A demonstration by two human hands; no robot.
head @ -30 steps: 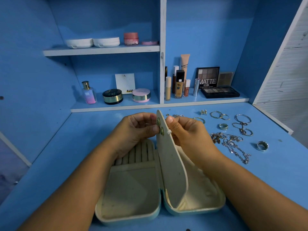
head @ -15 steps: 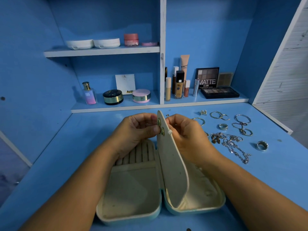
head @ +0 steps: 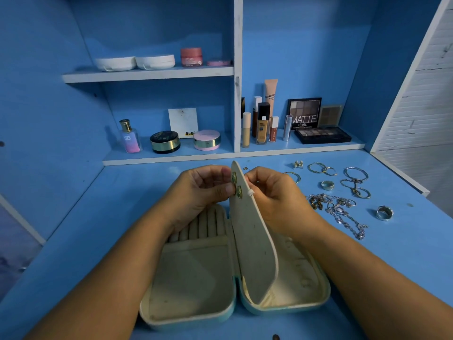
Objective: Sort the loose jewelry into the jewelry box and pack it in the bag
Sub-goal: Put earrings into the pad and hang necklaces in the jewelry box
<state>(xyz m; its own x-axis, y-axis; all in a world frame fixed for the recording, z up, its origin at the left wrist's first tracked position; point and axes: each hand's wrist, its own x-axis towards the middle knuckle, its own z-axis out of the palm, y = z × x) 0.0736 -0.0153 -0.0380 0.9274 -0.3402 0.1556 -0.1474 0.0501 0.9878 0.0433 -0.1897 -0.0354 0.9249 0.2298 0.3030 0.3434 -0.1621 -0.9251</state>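
Two earrings (head: 237,186) are sitting high on the box (head: 186,320) flap (head: 252,241), near centre. Left hand (head: 198,192) is pinching them; right hand (head: 277,200) is curling behind flap, grip can't tell. Fumbled backing risks dropping one.

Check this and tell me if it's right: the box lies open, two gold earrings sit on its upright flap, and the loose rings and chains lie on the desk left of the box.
One thing is wrong: the side. The head view shows the rings and chains lying on the desk right of the box. The rest holds: the box lies open and two gold earrings sit on its upright flap.
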